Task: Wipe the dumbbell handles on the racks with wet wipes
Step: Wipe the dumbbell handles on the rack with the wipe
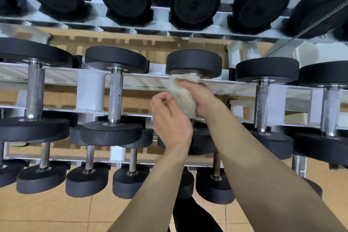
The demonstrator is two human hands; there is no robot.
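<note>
The white three-tier rack (90, 90) fills my view, with black dumbbells on every tier. On the middle tier, the dumbbell (194, 64) in front of me lies across the rails. My right hand (198, 96) is wrapped round its handle, fingers curled over the wet wipe (183, 100) covering it. My left hand (169, 120) sits just beside, fingers curled; I cannot tell whether they pinch the wipe's edge.

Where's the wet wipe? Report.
Head view, centre: the wet wipe wraps the handle of a middle-rack dumbbell, gripped by the right hand, left hand beside it.
</note>
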